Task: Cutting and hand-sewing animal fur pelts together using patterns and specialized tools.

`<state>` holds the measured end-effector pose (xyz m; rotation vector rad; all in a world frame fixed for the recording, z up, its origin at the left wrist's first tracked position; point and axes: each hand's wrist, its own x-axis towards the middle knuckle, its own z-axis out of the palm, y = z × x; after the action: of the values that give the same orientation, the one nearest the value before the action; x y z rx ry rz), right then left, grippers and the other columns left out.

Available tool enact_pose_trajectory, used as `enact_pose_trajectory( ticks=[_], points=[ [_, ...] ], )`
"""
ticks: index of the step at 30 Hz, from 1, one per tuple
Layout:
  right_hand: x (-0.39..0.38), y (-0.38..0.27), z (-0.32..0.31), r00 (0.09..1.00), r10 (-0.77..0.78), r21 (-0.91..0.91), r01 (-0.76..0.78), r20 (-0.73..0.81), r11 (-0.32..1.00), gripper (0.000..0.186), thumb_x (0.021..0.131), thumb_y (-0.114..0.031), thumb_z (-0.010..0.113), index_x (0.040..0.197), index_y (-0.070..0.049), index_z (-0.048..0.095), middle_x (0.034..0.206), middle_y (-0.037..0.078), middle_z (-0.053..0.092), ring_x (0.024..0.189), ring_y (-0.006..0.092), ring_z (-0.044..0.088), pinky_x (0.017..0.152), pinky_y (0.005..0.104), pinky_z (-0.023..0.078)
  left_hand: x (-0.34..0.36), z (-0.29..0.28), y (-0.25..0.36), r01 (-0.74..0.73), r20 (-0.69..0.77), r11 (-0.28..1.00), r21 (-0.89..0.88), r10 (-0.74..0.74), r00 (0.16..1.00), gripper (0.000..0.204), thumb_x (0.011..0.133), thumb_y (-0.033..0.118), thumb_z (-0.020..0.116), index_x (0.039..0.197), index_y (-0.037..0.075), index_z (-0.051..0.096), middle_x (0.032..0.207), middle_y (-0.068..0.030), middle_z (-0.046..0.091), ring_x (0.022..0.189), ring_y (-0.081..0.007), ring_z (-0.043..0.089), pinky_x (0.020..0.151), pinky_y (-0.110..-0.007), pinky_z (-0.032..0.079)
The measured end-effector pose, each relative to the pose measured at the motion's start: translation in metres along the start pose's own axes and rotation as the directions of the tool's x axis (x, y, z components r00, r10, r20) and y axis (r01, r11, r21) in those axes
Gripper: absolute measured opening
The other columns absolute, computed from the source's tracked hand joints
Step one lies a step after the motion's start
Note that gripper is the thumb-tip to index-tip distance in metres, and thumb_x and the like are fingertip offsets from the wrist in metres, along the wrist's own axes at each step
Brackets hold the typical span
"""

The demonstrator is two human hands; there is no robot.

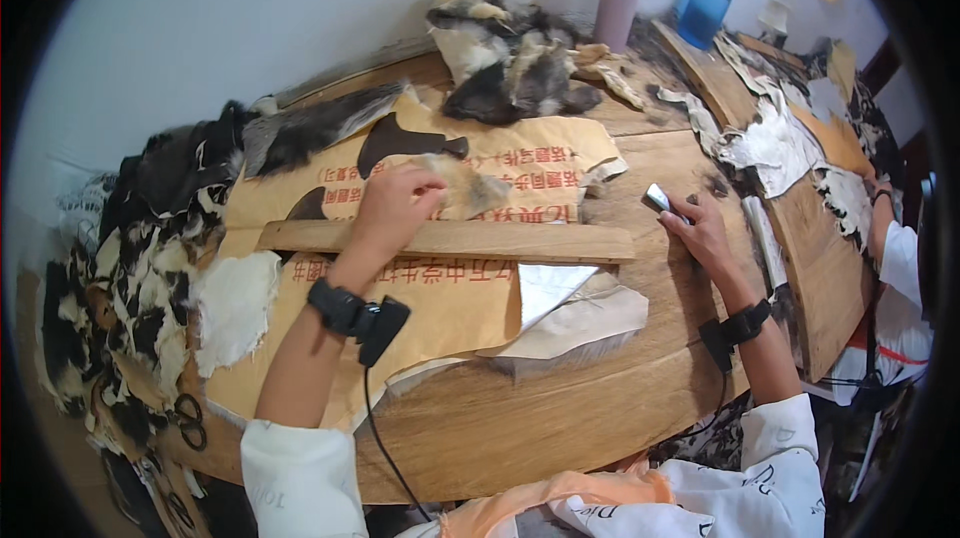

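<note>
My left hand [400, 200] has curled fingers at the edge of a pale tan fur piece [480, 188]; whether they grip it I cannot make out. My right hand [693, 228] holds a small metal tool [657, 198] just right of printed yellow paper [400, 318]. A wooden strip [500, 242] lies across the paper below my left hand. Dark pattern-like pieces [385, 138] rest above that hand. A white folded sheet [548, 288] and a pale beige piece [580, 328] lie below the strip.
Fur scraps heap at the left [120, 318] and back [500, 68] of the wooden table [540, 418]. Scissors [188, 423] lie lower left. A pink flask [614, 8] and blue bottle [704, 8] stand behind. At right are a board [810, 288], white hide scraps [780, 143] and another person's arm [890, 248].
</note>
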<state>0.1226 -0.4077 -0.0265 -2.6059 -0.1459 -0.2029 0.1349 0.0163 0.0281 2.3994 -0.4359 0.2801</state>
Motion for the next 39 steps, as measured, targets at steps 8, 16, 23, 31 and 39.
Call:
enact_pose_trajectory(
  ticks=[8, 16, 23, 31, 39],
  points=[
    [-0.001, 0.005, 0.000, 0.999, -0.045, -0.037, 0.045, 0.002, 0.998, 0.037, 0.074, -0.030, 0.069, 0.108, -0.016, 0.065, 0.076, 0.012, 0.046, 0.077, 0.0274, 0.044, 0.070, 0.0360, 0.035, 0.028, 0.062, 0.010, 0.049, 0.090, 0.995, 0.087, -0.057, 0.994, 0.010, 0.075, 0.009, 0.061, 0.081, 0.002, 0.064, 0.078, -0.0142, 0.057, 0.077, -0.0277, 0.057, 0.069, -0.033, 0.046],
    [0.014, -0.033, -0.039, 0.984, -0.134, -0.011, 0.134, -0.120, 0.991, 0.033, 0.080, -0.025, 0.063, 0.110, -0.012, 0.063, 0.101, 0.019, 0.057, 0.097, 0.0319, 0.053, 0.085, 0.0370, 0.041, 0.004, 0.034, 0.068, 0.306, 0.190, 0.343, -0.888, -0.331, 0.924, 0.015, 0.086, -0.003, 0.049, 0.099, 0.004, 0.053, 0.095, -0.0029, 0.060, 0.080, -0.0097, 0.059, 0.069, -0.022, 0.050],
    [-0.027, -0.117, -0.041, 0.891, -0.420, 0.563, 0.261, 0.172, 0.784, 0.035, 0.082, -0.035, 0.061, 0.096, -0.002, 0.063, 0.085, 0.017, 0.063, 0.079, 0.0290, 0.062, 0.068, 0.0359, 0.048, -0.051, 0.076, 0.143, 0.353, 0.367, -0.106, -0.930, -0.348, 0.863, 0.015, 0.092, 0.007, 0.045, 0.105, 0.004, 0.052, 0.098, -0.0049, 0.059, 0.091, -0.0132, 0.059, 0.079, -0.027, 0.051],
    [-0.058, -0.112, -0.035, 0.852, -0.364, 0.459, 0.169, 0.376, 0.872, 0.021, 0.080, -0.025, 0.064, 0.080, -0.004, 0.063, 0.060, 0.017, 0.056, 0.056, 0.0330, 0.057, 0.052, 0.0388, 0.043, -0.080, 0.077, 0.162, 0.380, 0.129, 0.673, -0.634, -0.393, 0.910, 0.019, 0.089, 0.019, 0.057, 0.096, 0.001, 0.058, 0.077, 0.0005, 0.058, 0.071, -0.0045, 0.052, 0.061, -0.018, 0.042],
    [-0.070, -0.104, -0.043, 0.835, -0.368, 0.500, 0.133, 0.408, 0.856, 0.021, 0.079, -0.026, 0.065, 0.082, -0.006, 0.067, 0.060, 0.016, 0.056, 0.053, 0.0306, 0.054, 0.052, 0.0365, 0.042, -0.093, 0.087, 0.167, 0.360, 0.029, 0.891, -0.276, -0.367, 0.930, 0.025, 0.091, 0.023, 0.052, 0.081, 0.000, 0.056, 0.058, -0.0081, 0.049, 0.054, -0.0133, 0.046, 0.051, -0.029, 0.037]
  ],
)
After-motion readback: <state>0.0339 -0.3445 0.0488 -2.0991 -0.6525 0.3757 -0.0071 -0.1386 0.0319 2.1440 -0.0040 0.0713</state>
